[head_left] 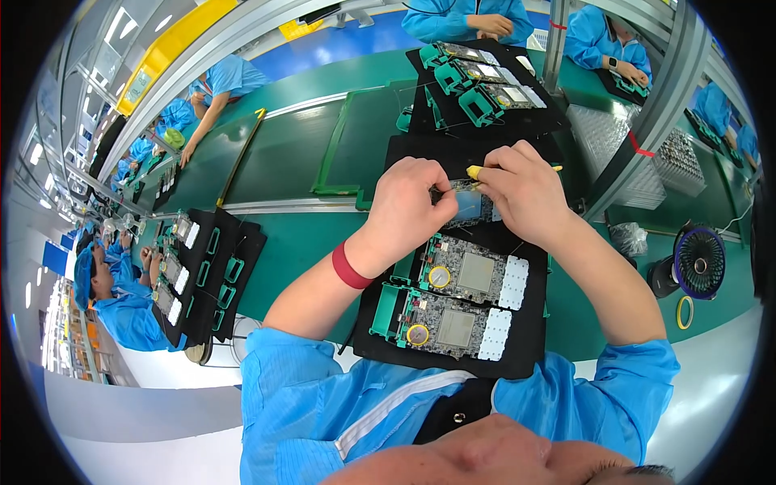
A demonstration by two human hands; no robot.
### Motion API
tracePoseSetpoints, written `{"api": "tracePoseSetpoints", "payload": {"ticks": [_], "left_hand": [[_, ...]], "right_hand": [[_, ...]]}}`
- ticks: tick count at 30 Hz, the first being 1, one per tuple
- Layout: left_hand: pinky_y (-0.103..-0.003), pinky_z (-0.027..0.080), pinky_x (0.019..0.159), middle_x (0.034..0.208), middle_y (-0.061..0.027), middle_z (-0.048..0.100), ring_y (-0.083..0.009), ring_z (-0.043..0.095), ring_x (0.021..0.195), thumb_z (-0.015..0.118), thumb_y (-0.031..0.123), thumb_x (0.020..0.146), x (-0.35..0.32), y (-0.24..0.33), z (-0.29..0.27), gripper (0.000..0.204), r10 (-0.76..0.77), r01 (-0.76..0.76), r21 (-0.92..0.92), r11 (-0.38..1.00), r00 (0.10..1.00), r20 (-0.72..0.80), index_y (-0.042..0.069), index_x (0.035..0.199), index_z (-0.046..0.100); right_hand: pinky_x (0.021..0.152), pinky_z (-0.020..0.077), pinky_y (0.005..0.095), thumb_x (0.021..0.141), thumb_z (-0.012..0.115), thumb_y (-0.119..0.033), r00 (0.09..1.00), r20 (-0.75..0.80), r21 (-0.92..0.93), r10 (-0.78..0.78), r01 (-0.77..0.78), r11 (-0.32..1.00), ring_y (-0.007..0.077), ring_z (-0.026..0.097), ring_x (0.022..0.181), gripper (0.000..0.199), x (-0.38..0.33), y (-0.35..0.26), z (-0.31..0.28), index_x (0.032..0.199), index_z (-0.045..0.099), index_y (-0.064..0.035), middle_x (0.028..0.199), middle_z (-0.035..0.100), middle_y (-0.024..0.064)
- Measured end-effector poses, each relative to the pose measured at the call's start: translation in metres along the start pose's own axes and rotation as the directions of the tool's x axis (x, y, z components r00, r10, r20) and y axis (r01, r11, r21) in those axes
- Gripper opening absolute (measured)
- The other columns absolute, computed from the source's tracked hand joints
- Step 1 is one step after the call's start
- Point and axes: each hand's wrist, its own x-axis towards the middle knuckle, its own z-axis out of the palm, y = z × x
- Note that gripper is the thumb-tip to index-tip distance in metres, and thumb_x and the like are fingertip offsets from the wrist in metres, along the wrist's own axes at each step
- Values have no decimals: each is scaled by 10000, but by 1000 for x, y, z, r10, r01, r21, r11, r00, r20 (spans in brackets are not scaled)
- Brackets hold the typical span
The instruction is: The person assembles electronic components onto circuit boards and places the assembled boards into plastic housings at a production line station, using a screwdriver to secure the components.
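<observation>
My left hand (411,204), with a red band at the wrist, is closed in a pinch over a circuit board (469,204) with a bluish plate. What its fingertips hold is too small to make out. On the board's other side my right hand (524,192) is closed around a slim yellow tool (474,172), whose ends show past the fingers; its exact kind is unclear. My fingers hide part of the board. Nearer me, two more circuit boards (477,273) with green plastic frames (386,310), grey square plates and white pads lie on a black mat (517,356).
Another black mat with several green-framed boards (485,81) lies ahead. Clear plastic trays (618,153) stand by a metal post (647,121) at right, near a small black fan (699,263) and a yellow tape roll (685,313). Co-workers in blue (121,315) sit around a conveyor (291,145).
</observation>
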Motion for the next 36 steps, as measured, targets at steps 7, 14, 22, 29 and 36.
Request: {"api": "tracePoseSetpoints", "payload": {"ticks": [7, 14, 22, 29, 36], "left_hand": [[-389, 457, 615, 676, -89, 563, -274, 563, 682, 697, 35, 687, 2, 2, 1, 127, -39, 39, 23, 999, 999, 9, 43, 686, 570], [-391, 458, 612, 676, -88, 564, -277, 562, 687, 693, 29, 684, -1, 0, 2, 127, -42, 42, 34, 999, 999, -2, 43, 685, 567], [-409, 456, 643, 700, -79, 581, -287, 560, 709, 719, 29, 665, -8, -4, 6, 154, 21, -21, -11, 1000, 999, 30, 59, 715, 577], [-424, 415, 994, 1114, -127, 621, -349, 535, 1125, 667, 68, 839, -22, -28, -30, 287, -27, 61, -194, 979, 984, 178, 56, 1123, 632], [-389, 415, 945, 1076, -119, 616, -294, 544, 1044, 622, 78, 860, -20, -26, -20, 224, -53, 83, -153, 985, 980, 190, 38, 1077, 663]], "right_hand": [[717, 493, 342, 717, 770, -77, 1000, -9, 39, -7, 8, 999, 235, 541, 842, 181, 0, 3, 3, 881, 695, -61, 896, 584, 29], [711, 501, 351, 710, 776, -93, 999, 29, 104, 22, -25, 994, 241, 564, 811, 159, 6, 3, 11, 854, 714, -65, 838, 612, 31], [710, 502, 373, 750, 732, -108, 952, 151, 42, 265, -274, 961, 248, 590, 805, 100, 3, -11, 13, 850, 736, -100, 798, 644, 32], [726, 511, 379, 763, 764, -201, 959, 121, 80, 257, -268, 960, 261, 614, 834, 167, 12, -6, 1, 895, 739, -101, 817, 643, 42], [729, 516, 380, 753, 776, -276, 917, 228, 130, 327, -362, 923, 255, 641, 853, 195, 28, -15, 13, 845, 747, -107, 814, 682, 34]]}}
